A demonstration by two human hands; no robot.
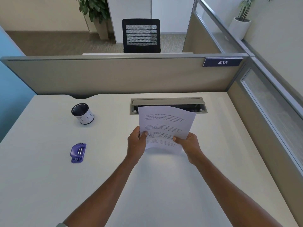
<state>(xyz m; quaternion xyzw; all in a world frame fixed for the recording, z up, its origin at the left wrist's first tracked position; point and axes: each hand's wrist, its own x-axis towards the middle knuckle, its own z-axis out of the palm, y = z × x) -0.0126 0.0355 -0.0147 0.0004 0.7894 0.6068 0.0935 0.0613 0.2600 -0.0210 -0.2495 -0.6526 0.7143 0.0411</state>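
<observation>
Holds a printed sheet of paper [165, 123] up over the counter [114, 177], a little right of the middle. Pinches its left edge with the left hand [136, 141], thumb on the printed face, fingers curled behind. Pinches its right edge with the right hand [188, 145] in the same way, thumb on top near the lower corner. Bowed gently between the two grips, top edge overlapping in view the open cable tray [167, 102] set into the counter. Well to the left, standing upright: a black mesh pen cup [82, 113] wrapped in a white label. Nearer, also on the left, lying flat: a purple hole punch [78, 153], well apart from both hands. Behind the counter, a beige partition [114, 76] with a blue plate [222, 62] reading 439; beyond it, a black mesh chair [141, 36].
</observation>
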